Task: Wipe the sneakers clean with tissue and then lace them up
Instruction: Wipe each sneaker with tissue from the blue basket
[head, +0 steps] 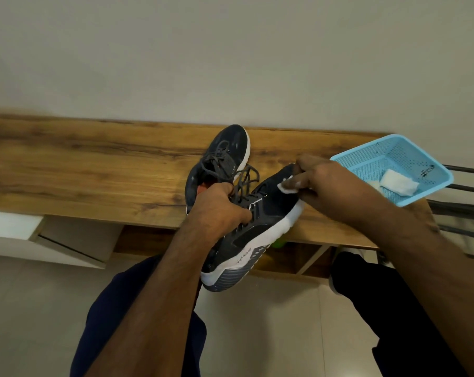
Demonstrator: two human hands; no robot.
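Note:
A dark grey sneaker [253, 235] with a white sole is held tilted over the front edge of the wooden shelf [94, 170]. My left hand [218, 210] grips it at the laces and collar. My right hand [331, 186] presses a small white tissue [286, 187] onto the toe area with its fingers curled over it. The second dark sneaker [219, 161] lies on the shelf behind, toe toward the wall, its grey laces loose.
A light blue plastic basket [366, 161] sits at the shelf's right end with folded white tissue [397, 182] inside. Dark metal rails [464, 189] run to the right of it. A white wall stands behind the shelf. My knees and pale floor are below.

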